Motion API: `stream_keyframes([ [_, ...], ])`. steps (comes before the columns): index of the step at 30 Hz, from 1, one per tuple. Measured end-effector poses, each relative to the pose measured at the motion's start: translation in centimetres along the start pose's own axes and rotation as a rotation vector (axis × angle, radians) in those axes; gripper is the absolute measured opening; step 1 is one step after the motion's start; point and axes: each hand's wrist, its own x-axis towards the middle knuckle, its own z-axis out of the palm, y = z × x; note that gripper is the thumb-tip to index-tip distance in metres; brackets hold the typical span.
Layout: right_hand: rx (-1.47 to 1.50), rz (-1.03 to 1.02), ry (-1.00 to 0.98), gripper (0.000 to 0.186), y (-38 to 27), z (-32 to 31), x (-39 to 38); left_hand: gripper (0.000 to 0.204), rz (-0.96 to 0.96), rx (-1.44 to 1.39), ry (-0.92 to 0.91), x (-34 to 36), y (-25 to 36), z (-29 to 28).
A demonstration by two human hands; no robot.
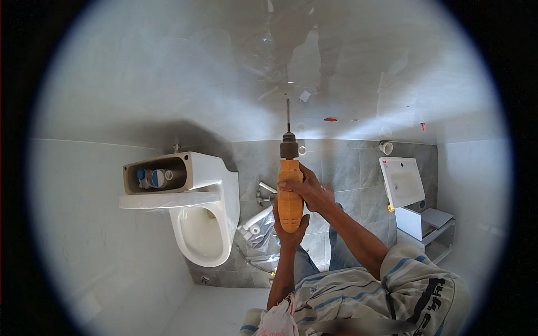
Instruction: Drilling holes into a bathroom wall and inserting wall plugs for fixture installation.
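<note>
Both my hands are closed on an orange power drill (290, 211), which points straight away from me toward the glossy grey wall (213, 73). My left hand (287, 237) wraps the rear and underside of the drill. Higher up, my right hand (314, 192) grips the body from the right, with its thumb across the top. A long thin drill bit (288, 115) sticks out of the dark chuck (288, 147). Its tip ends close to a small dark spot (285, 94) on the wall; whether it touches the wall I cannot tell.
At left stands a white toilet (228, 193), its cistern open and its lid (168, 201) laid across. Below my hands lie pipes and plastic wrap (259, 231). On the right are a white basin (404, 185) and a white cabinet with an open drawer (434, 218). A white pipe stub (386, 147) stands by the wall.
</note>
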Motion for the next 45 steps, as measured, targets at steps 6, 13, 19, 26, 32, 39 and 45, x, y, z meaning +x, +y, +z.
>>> stream_keyframes([
  [6,0.125,0.023,-0.111,0.058,1.1,-1.2,1.5,0.091,0.017,0.016,-0.010,0.9,0.0,0.5],
  [13,0.071,0.027,-0.103,0.059,1.0,-0.9,2.1,0.092,-0.014,0.020,-0.024,1.3,-1.0,0.0],
  [19,0.035,0.025,-0.081,0.059,1.0,-1.0,2.7,0.093,0.003,-0.004,-0.048,2.3,-1.9,0.1],
  [26,-0.065,0.024,-0.057,0.062,0.7,-0.8,2.9,0.093,0.005,0.015,-0.064,2.5,-3.2,-0.4],
  [32,-0.112,0.063,-0.016,0.061,0.2,-0.8,2.8,0.091,0.035,0.036,-0.057,3.0,-1.9,0.0],
  [39,0.025,0.007,-0.064,0.063,1.8,-1.9,4.3,0.092,0.098,0.094,-0.040,3.5,-3.9,0.5],
  [45,0.000,-0.009,-0.072,0.061,1.7,-1.8,5.0,0.093,0.097,0.091,-0.044,3.9,-5.5,0.6],
])
